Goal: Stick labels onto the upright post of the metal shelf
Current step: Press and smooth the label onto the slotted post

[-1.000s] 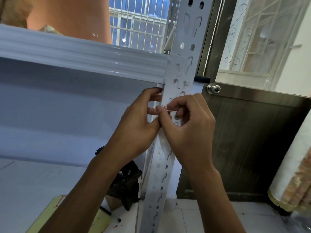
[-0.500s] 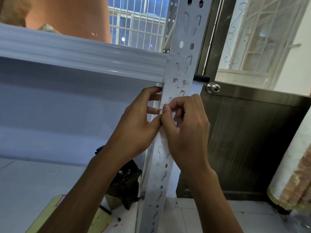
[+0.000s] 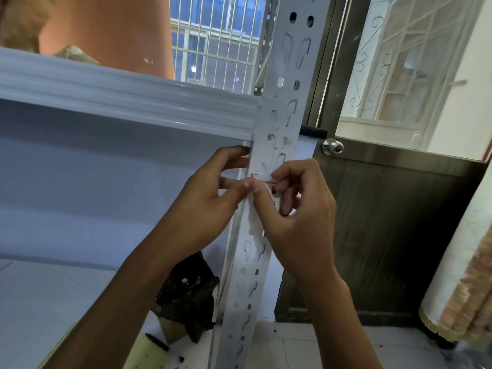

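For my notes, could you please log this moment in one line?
step: sticking label | label: red-edged, on post | left hand, right hand: both pinching label

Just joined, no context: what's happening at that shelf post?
A person is working with both bare hands at the upright post of a white metal shelf, just below the shelf beam. The left hand and right hand meet at the post's face, pinching a small label with red print between the fingertips. It sits against the slotted face, but I can't tell whether it is pressed down yet. No other label shows on the visible stretch of the post.
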